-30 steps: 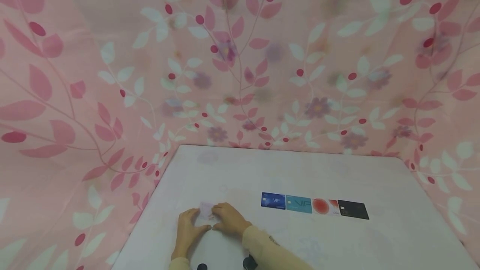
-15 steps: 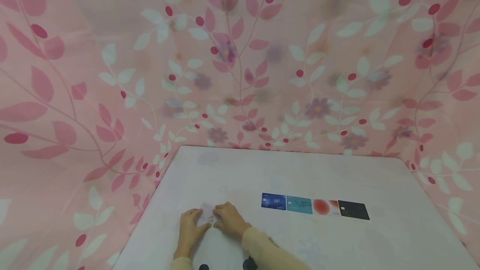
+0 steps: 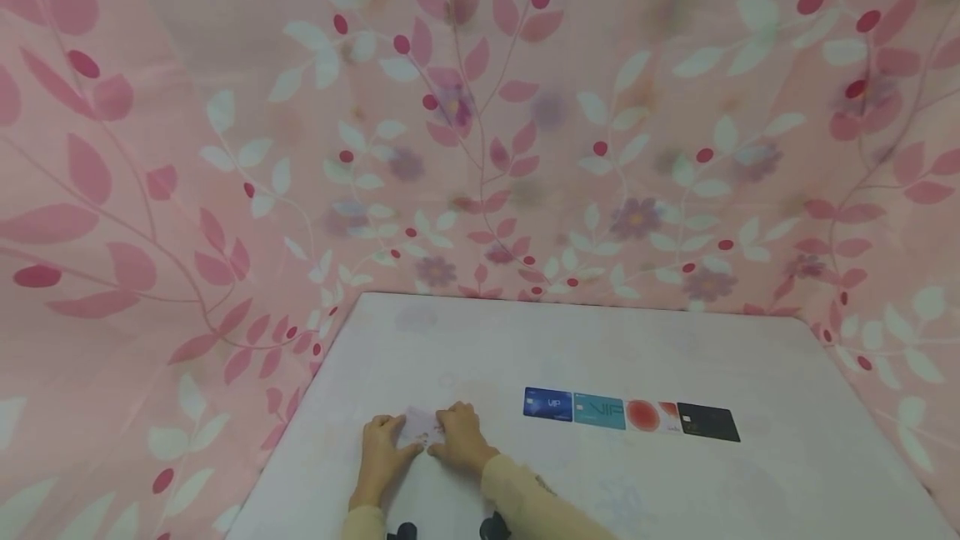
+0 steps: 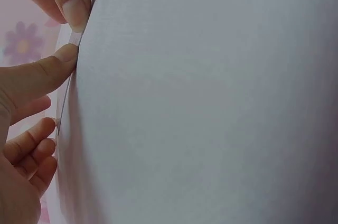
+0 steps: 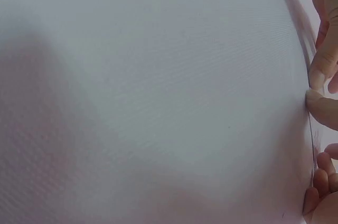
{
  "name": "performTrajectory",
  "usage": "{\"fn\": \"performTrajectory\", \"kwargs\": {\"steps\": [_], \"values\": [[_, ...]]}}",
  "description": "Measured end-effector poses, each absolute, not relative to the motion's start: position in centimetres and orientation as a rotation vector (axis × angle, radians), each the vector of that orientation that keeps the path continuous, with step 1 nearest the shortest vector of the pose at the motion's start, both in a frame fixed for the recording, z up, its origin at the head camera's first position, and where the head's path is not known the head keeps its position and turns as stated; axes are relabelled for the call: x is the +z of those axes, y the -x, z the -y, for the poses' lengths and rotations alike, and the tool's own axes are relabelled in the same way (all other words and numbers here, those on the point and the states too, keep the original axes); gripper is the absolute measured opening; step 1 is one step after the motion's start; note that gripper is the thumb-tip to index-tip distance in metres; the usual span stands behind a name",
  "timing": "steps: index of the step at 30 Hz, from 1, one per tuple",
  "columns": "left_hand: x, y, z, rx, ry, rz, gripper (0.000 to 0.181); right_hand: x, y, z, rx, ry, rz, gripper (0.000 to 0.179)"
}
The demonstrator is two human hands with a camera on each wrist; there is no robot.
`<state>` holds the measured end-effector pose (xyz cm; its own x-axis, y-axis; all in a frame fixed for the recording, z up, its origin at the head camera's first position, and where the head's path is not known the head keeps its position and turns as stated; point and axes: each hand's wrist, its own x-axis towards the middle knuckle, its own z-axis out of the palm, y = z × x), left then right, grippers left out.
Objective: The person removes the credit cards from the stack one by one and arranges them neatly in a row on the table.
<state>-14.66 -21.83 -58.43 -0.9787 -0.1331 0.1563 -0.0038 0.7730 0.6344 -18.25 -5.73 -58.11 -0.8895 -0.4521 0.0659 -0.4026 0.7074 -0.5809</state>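
Note:
A pale lilac-white card with small reddish marks lies flat at the left front of the white table. My left hand holds its left side, fingers at the far edge and thumb at the near edge. On the opposite side my right hand grips the card the same way, the two thumbs close together. In the left wrist view the card shows only as a thin edge-on line by the left thumb. The right wrist view has the right hand at its lower right.
To the right, a dark blue VIP card, a teal VIP card, a white card with a red circle and a black card form a row. Pink floral cloth hangs behind the table.
The pale card has turned slightly and shows more between my hands. My right fingers have shifted a little to the right; the row of cards has stayed put.

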Motion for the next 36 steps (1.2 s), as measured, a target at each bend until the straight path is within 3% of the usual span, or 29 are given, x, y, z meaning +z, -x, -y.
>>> {"fn": "performTrajectory", "kwargs": {"steps": [13, 27, 36], "values": [[-58.14, 15.23, 21.65, -1.018, -0.199, 2.834, 0.067, -57.54, 18.0, 6.15, -1.097, 0.545, -2.707, 0.055], [-57.99, 15.05, 21.87, -1.096, -0.22, 2.799, 0.079, -57.23, 17.48, 6.27, -1.075, 0.694, -2.661, 0.072], [-58.82, 15.4, 21.88, -1.073, -0.075, 2.737, 0.084, -57.63, 17.63, 5.91, -1.044, 0.825, -2.774, 0.063]]}}
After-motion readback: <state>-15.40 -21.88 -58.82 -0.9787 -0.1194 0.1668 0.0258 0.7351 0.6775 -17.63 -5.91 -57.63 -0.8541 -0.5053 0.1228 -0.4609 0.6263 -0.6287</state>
